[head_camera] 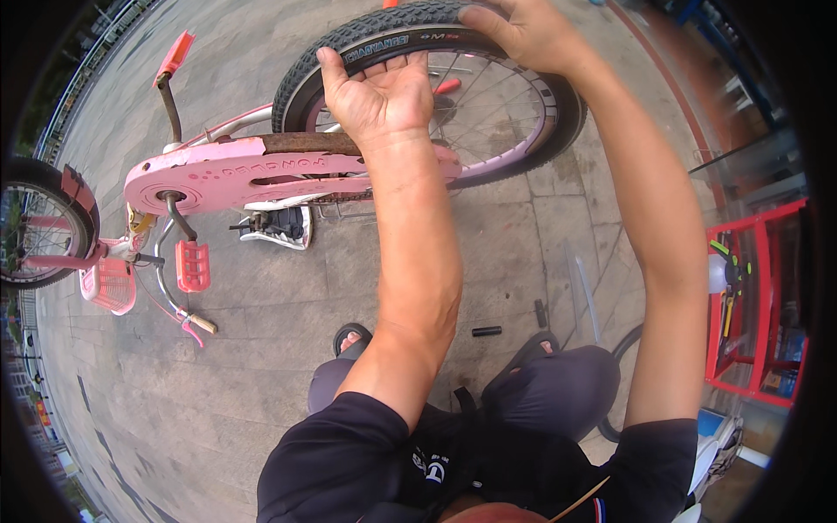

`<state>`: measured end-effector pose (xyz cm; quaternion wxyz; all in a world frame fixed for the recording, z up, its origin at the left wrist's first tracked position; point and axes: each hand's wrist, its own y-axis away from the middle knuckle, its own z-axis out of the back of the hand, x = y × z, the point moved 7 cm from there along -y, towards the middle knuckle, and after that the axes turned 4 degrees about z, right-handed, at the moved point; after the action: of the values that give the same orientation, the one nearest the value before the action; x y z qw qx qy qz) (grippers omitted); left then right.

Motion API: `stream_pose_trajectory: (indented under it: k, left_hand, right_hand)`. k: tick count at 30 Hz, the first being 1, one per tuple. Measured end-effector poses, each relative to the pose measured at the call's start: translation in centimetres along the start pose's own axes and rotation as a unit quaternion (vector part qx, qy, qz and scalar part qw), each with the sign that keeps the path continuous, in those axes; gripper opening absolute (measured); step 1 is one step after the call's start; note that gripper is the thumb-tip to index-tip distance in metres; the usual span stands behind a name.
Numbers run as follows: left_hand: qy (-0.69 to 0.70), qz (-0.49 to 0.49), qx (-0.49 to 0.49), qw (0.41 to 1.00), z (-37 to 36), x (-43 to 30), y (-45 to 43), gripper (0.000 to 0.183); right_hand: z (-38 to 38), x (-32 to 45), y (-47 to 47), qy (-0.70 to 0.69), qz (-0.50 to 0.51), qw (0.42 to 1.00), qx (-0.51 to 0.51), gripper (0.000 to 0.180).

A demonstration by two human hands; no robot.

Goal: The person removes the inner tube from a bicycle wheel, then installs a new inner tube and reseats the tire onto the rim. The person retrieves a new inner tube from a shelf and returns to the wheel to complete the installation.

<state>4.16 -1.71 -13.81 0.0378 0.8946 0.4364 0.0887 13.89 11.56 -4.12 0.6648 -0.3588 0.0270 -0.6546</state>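
Observation:
A child's pink bicycle lies upside down, its saddle (281,225) down on the paving. My left hand (389,98) is palm up at the rear wheel, with fingers hooked behind the near sidewall of the black knobby tyre (327,52) and thumb against its outer side. Farther right along the same tyre, my right hand (516,33) grips the tread, thumb lying over it; its other fingers are partly out of view. Below the tyre show the pink rim (523,150) and spokes. My left forearm covers part of the pink chain guard (196,173).
Pedals (193,267) stick out from the cranks. At left are the front wheel (85,229), pink basket (111,287) and handlebar grip (204,324). Two black cylinders, one a tube (487,331), lie near my feet. A red tool rack (758,314) stands at right.

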Motion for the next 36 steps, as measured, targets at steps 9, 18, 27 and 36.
stream_pose_trajectory:
  k: [9,18,27,36]
  left_hand:
    - [-0.003,0.012,0.1,0.995,1.0,-1.8,-3.9,0.039]
    - [-0.074,-0.038,0.036,0.996,1.1,-1.6,-3.5,0.032]
    - [-0.034,0.019,0.096,0.995,0.3,-1.9,-3.7,0.028]
    - [-0.056,0.002,0.068,0.996,0.5,-1.0,-3.2,0.031]
  right_hand:
    - [0.8,-3.4,-0.8,0.047,-0.038,0.998,-0.023,0.052]
    - [1.5,-4.9,-1.2,-0.123,-0.14,0.982,0.043,0.089]
    - [1.5,-5.3,-0.7,-0.065,-0.085,0.994,-0.004,0.087]
    - [3.0,-4.6,-0.4,0.018,-0.041,0.996,-0.076,0.079]
